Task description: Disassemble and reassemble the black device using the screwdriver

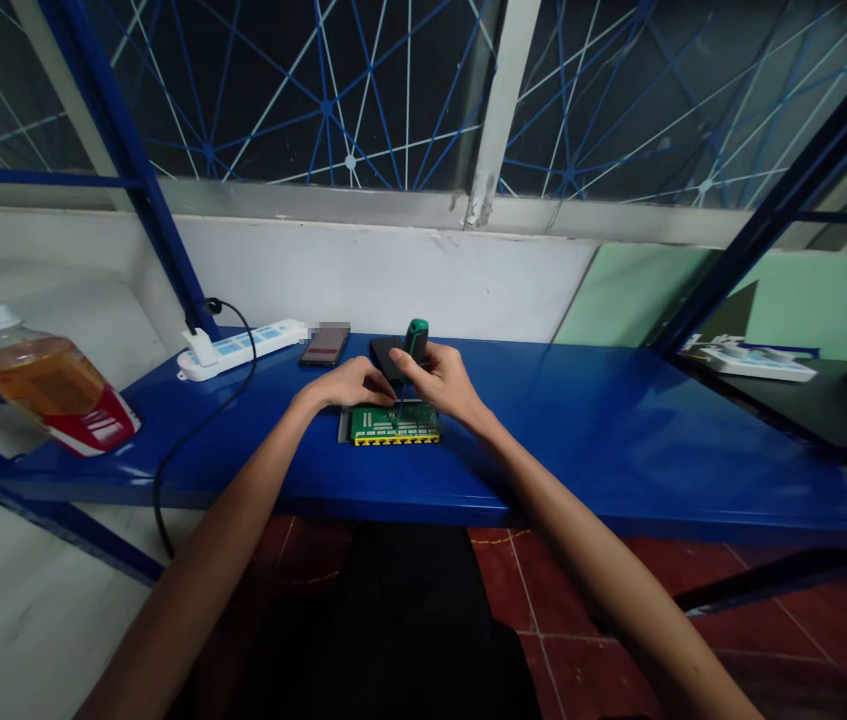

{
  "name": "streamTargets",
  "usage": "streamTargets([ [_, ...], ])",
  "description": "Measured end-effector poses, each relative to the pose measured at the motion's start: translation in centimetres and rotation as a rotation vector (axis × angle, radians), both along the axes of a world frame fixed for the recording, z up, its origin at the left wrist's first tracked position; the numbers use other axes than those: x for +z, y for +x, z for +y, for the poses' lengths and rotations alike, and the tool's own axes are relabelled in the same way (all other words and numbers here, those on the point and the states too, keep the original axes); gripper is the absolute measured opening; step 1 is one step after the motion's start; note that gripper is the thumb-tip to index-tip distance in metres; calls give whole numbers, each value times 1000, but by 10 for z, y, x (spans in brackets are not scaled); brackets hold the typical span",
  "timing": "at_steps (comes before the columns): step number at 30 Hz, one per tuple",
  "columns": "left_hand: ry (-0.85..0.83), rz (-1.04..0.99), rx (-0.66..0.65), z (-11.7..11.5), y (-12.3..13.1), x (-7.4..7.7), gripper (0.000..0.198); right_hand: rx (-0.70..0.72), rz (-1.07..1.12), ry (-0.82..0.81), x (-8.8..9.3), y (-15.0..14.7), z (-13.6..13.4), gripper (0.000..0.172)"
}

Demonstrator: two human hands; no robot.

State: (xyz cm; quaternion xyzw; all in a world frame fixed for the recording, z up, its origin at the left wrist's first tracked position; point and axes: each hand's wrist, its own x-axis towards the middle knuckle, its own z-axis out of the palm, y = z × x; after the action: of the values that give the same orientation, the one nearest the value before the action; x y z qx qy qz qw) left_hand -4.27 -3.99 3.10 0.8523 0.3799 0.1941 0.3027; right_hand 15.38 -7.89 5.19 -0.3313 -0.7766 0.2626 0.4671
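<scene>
While the right grip (439, 376) holds the screwdriver (416, 341), a skid could scratch the board (376, 424), just below frame centre, if the left grip (352, 382), its hold impossible to tell, steadies it poorly.

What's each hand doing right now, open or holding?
Left hand: at the far side of the board; grip cannot be told.
Right hand: closed, holding the screwdriver upright.
</scene>
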Motion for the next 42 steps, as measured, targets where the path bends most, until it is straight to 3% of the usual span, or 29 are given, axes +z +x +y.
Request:
streamTargets([
  [4,1,-151,6,-9,2,11,18,56,-47,-47,3,4,0,45],
  [9,-191,-213,-65,-22,5,20,20,127,-55,-70,2,6,0,38],
  [19,-203,-155,-46,-26,7,23,19,241,-24,-175,7,5,-3,33],
  [26,-249,-200,-119,-27,7,23,18,202,37,-158,6,1,-5,30],
  [34,-263,-201,-101,-27,8,21,25,413,-6,-321,13,8,-5,29],
  [39,-267,-226,-218,-27,8,20,24,510,42,-400,15,12,-3,37],
  [42,-250,-240,-218,-25,8,19,20,501,89,-407,15,10,-5,48],
])
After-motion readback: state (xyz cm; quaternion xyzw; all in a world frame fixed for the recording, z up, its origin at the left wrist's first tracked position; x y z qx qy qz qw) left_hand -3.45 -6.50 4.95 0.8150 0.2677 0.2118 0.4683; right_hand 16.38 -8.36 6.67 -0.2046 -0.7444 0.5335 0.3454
